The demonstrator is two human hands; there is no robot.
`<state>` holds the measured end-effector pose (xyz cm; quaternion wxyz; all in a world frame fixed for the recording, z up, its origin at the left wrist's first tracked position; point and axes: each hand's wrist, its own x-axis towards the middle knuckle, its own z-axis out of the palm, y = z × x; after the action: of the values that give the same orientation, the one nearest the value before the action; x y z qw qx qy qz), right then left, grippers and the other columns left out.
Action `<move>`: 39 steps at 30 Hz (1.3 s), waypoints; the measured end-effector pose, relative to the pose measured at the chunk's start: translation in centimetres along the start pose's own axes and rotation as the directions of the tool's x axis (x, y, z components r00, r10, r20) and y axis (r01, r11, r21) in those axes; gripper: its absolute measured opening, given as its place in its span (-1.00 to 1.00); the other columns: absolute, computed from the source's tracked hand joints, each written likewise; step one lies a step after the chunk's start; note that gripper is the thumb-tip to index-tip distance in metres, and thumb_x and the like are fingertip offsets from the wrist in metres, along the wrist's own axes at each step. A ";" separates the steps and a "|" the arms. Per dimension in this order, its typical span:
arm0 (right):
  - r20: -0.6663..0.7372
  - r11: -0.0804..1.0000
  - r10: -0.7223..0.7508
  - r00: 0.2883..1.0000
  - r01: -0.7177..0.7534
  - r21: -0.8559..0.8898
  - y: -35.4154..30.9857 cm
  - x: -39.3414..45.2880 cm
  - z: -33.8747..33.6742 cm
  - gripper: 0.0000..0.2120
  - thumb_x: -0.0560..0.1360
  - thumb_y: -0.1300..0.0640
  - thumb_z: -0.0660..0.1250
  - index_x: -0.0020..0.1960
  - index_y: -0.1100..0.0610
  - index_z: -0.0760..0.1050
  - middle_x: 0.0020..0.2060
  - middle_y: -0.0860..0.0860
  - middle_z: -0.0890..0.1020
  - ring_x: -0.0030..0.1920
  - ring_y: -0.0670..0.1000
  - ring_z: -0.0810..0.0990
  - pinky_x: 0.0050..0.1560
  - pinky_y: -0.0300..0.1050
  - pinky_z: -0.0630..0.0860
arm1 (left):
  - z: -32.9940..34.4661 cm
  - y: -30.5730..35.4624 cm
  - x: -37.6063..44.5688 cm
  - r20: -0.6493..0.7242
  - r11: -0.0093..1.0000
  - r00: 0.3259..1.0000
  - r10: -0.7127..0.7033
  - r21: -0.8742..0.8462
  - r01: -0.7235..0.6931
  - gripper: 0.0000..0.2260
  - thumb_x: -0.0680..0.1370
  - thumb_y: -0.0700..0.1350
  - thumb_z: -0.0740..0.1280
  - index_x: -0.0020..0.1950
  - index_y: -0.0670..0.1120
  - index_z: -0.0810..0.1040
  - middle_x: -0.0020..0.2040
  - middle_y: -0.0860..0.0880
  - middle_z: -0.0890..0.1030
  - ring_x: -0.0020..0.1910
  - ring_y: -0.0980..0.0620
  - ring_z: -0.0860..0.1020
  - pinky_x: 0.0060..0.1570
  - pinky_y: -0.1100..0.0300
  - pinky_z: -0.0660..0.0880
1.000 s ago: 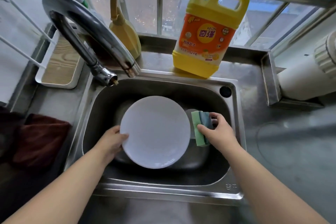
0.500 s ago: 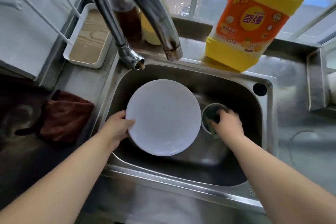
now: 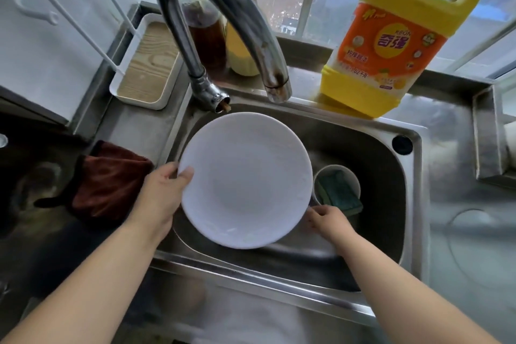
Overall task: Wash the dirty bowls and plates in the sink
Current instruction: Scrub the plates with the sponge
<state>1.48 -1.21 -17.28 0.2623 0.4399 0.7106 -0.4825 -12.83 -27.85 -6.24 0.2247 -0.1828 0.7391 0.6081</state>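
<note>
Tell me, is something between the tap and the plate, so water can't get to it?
Nothing visible is. The left hand holds the plate over the sink, and the tap spout hangs just above the plate's far rim with only air between them. No water shows.

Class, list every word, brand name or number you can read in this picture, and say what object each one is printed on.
"KEON": orange label of the yellow detergent jug.
"奇强": large red characters, same label.
"1.02千克": near the label's foot, faint, uncertain.
Other small print there: too blurred to read.
</note>
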 end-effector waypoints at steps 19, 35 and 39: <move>-0.037 0.928 0.208 0.977 -0.185 0.323 1.3 6.3 6.5 -0.68 0.51 0.00 0.32 0.03 0.27 0.52 -0.21 0.16 0.59 -0.22 0.17 0.55 -0.08 0.05 0.54 | -5.4 -1.2 -4.4 -0.333 0.976 0.942 0.039 -0.189 -0.107 -0.89 0.61 -0.09 0.26 -0.01 0.04 0.59 -0.06 0.00 0.68 -0.06 0.04 0.65 -0.11 0.14 0.56; -0.080 0.865 -0.051 0.996 0.084 0.496 -1.2 -2.2 1.9 -0.75 0.55 0.27 0.27 0.20 0.18 0.33 0.13 0.18 0.51 0.05 0.18 0.53 -0.22 -0.08 0.51 | -7.1 -1.3 -6.8 -0.343 0.974 0.939 -0.012 -0.218 -0.067 -0.87 0.61 -0.09 0.26 0.11 0.00 0.56 0.00 -0.03 0.65 -0.02 0.00 0.61 -0.15 0.13 0.51; -0.089 0.828 -0.092 0.992 0.126 0.547 0.1 -4.2 -0.8 -0.78 0.55 0.30 0.27 0.17 0.18 0.35 0.06 0.15 0.53 0.03 0.16 0.54 -0.15 -0.03 0.54 | -7.5 -0.8 -7.2 -0.335 0.972 0.942 -0.024 -0.229 -0.056 -0.80 0.61 -0.09 0.26 0.21 -0.05 0.54 0.02 -0.05 0.64 -0.01 -0.02 0.60 -0.11 0.10 0.51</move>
<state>3.61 -2.04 -13.70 0.0755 0.4695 0.5729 -0.6676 -7.20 -35.35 -1.72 0.0675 -0.3029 0.6906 0.6532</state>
